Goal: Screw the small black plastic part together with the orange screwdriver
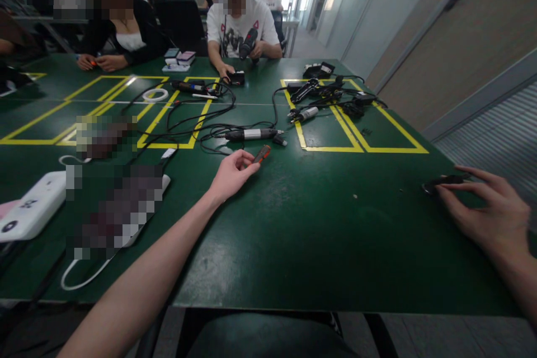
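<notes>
Orange-and-grey piece (263, 154) — I'm pinching it in the left grip (233, 174) over the green surface (335, 240); right grip (497, 210) is holding a small black object (429, 186), well apart.

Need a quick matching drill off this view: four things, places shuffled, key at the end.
1. Grey-and-orange tool
2. Small black item
3. Pen-shaped tool with a silver band
4. Yellow tape

A. Lying on the green table, just beyond the left grip
B. At the fingertips of the right grip
C. Marking out rectangles on the tabletop
D. Held in the left grip

Pairs: 1-D, 2-B, 3-A, 4-C
</notes>
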`<state>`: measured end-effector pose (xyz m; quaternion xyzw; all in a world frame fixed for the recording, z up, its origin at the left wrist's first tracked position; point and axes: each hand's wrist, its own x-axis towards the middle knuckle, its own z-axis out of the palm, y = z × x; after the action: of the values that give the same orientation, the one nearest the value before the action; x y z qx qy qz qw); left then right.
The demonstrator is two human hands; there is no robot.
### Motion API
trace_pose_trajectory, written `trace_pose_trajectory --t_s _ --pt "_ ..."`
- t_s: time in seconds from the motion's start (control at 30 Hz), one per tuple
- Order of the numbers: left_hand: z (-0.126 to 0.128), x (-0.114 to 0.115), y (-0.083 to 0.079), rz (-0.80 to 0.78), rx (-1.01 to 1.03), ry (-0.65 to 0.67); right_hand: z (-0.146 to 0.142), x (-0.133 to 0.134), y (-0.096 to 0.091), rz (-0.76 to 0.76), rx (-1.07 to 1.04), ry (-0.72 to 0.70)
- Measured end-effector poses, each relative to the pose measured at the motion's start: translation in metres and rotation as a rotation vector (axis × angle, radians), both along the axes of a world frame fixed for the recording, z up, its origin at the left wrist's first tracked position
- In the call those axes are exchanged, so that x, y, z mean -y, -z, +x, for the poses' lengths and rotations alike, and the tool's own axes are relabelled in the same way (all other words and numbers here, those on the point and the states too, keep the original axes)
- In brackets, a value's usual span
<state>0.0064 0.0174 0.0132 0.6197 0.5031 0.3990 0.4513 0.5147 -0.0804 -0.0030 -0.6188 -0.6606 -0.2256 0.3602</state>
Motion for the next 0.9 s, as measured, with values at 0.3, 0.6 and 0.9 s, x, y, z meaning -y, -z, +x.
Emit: trace_pose_trajectory --t_s 0.3,0.6,0.9 --pt "0.000 -0.001 0.001 0.008 -0.006 -0.003 -0.005 -0.001 0.000 0.090 -0.143 -0.058" --pt "0.000 0.000 0.001 0.015 -0.004 -0.003 -0.024 -0.011 -0.014 0.060 -0.629 0.325" --pt "0.000 -0.002 0.003 0.022 -0.008 0.008 -0.048 -0.001 -0.032 -0.186 -0.724 0.461"
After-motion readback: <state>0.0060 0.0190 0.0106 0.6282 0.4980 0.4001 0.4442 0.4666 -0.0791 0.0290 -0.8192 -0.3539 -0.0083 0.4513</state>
